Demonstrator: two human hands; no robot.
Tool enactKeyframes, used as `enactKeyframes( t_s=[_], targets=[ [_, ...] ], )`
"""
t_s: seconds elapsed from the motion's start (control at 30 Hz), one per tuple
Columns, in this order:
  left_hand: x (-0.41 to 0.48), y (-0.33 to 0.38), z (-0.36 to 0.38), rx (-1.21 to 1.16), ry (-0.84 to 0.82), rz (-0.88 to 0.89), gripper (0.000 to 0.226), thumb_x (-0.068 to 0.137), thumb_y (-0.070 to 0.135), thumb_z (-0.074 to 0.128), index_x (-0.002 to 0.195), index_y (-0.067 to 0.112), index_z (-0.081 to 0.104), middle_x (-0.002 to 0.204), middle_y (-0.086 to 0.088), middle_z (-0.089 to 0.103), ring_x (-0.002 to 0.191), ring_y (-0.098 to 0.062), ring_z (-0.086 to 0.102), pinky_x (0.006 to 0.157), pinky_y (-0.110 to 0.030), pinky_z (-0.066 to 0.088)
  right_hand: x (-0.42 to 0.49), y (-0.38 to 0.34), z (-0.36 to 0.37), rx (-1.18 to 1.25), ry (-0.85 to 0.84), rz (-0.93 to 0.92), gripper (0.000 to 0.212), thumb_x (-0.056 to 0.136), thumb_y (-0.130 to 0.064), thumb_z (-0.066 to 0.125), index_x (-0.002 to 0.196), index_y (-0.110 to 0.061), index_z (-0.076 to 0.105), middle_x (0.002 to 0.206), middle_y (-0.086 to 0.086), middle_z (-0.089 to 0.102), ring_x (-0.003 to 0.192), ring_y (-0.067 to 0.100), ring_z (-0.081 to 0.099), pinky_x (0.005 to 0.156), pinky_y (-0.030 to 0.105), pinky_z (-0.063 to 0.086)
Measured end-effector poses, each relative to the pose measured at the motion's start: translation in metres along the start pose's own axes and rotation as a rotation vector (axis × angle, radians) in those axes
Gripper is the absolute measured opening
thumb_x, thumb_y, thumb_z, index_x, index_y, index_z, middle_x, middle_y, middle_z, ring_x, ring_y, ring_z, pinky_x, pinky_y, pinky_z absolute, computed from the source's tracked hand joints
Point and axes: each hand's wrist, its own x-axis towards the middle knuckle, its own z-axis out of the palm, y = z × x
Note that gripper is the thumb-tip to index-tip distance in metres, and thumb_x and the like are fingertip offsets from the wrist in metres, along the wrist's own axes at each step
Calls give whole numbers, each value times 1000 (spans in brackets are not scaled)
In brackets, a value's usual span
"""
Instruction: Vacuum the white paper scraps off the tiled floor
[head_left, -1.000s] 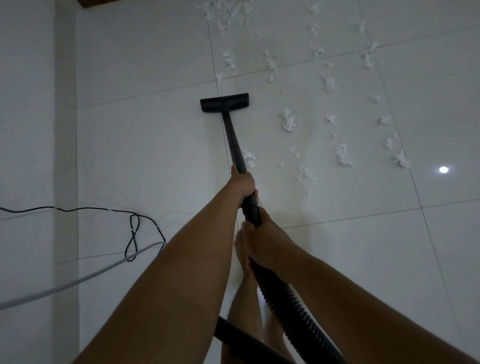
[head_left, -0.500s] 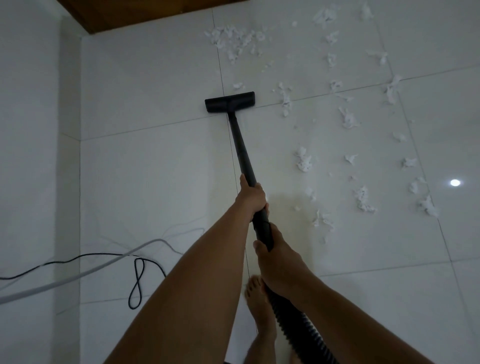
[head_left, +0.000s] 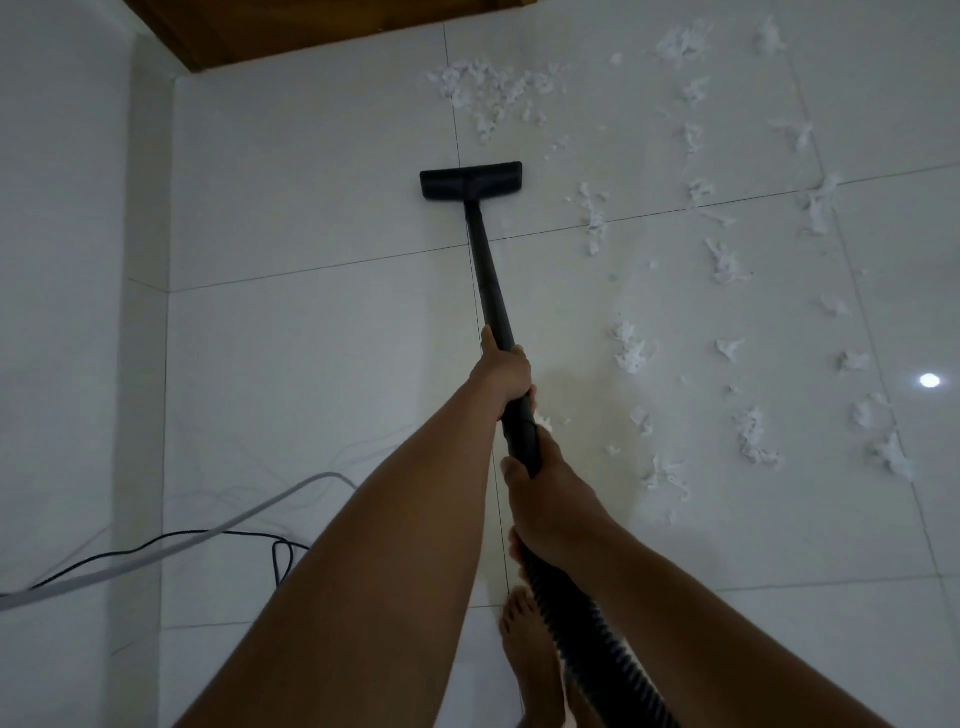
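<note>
Both our arms reach forward, nearly straight. Left hand (head_left: 503, 370) is farther up the wand (head_left: 491, 280), fingers wrapped tight round it. Right hand (head_left: 545, 491) sits just behind, fingers closed where wand meets hose (head_left: 587, 629).

Left to right: grey cable (head_left: 171, 545) and thin black cord (head_left: 156, 543) trail across the floor (head_left: 311, 364) at lower left, well clear of the head (head_left: 471, 180). Head sits flat on the tiles, just short of the scrap cluster (head_left: 493, 96) near the wooden edge (head_left: 291, 26). More scraps (head_left: 727, 265) lie scattered right of the wand, none touching the head. A bare foot (head_left: 530, 660) shows under the hose. Light glare (head_left: 929, 380) on the tile at far right.
</note>
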Motion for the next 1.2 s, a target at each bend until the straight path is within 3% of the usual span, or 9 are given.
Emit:
enactKeyframes(
  t_s=[0.1, 0.37, 0.47, 0.63, 0.77, 0.87, 0.97, 1.03, 1.2],
  targets=[
    [4, 4, 0, -10, -2, -9, 67, 111, 31, 32, 159, 47, -11, 80, -10, 56, 53, -15, 52, 51, -29, 53, 4, -2, -3, -33, -10, 5, 54, 107, -40, 39, 156, -47, 17, 88, 10, 67, 50, 15, 64, 48, 27, 56],
    [8, 37, 11, -62, 1, -10, 67, 111, 31, 33, 159, 46, -11, 84, -13, 57, 55, -16, 52, 58, -32, 53, 6, -35, -40, -90, -42, 16, 53, 109, -37, 38, 158, -44, 19, 103, 17, 68, 59, 20, 65, 53, 31, 57],
    [0, 47, 10, -46, 4, -22, 67, 111, 32, 33, 159, 46, -12, 79, -11, 56, 56, -16, 52, 54, -30, 52, -4, -49, -47, -56, -58, 36, 51, 109, -35, 39, 156, -42, 23, 94, 15, 66, 51, 18, 62, 45, 27, 52],
    [-27, 51, 0, -84, -1, -73, 64, 111, 31, 34, 161, 45, -3, 78, -11, 55, 57, -15, 51, 70, -35, 56, -32, -65, -48, -21, -93, 77, 48, 108, -32, 40, 153, -39, 28, 88, 15, 64, 45, 18, 60, 42, 27, 52],
    [-38, 50, -3, -58, -14, -85, 64, 111, 30, 33, 161, 44, -4, 77, -12, 56, 56, -16, 51, 68, -35, 57, -45, -70, -48, -83, -113, 43, 51, 108, -31, 41, 156, -35, 26, 99, 10, 62, 73, 24, 64, 79, 45, 63],
    [-34, 54, -10, -61, -20, -82, 67, 111, 29, 33, 160, 45, -8, 82, -13, 57, 57, -16, 52, 66, -34, 56, -43, -76, -44, -36, -112, 50, 50, 106, -37, 44, 153, -37, 28, 83, 5, 63, 57, 16, 61, 60, 34, 60],
    [-24, 62, -21, -82, -14, -87, 67, 111, 29, 34, 159, 48, -7, 84, -12, 57, 56, -14, 51, 48, -27, 52, -34, -84, -36, -21, -108, 34, 50, 103, -48, 45, 150, -41, 29, 83, 3, 63, 60, 15, 63, 70, 38, 61],
    [-14, 70, -30, -77, -18, -79, 66, 111, 29, 34, 160, 47, -6, 84, -12, 57, 54, -14, 51, 43, -26, 50, -24, -95, -31, -25, -92, 24, 50, 103, -49, 45, 150, -42, 29, 82, 1, 63, 60, 14, 63, 67, 36, 60],
    [17, 105, -54, -35, -17, -46, 65, 111, 27, 34, 161, 44, -4, 89, -14, 59, 54, -16, 52, 49, -28, 50, 8, -136, -25, -51, -49, 20, 53, 106, -43, 44, 155, -39, 25, 78, 1, 62, 45, 8, 60, 49, 24, 52]
  ],
)
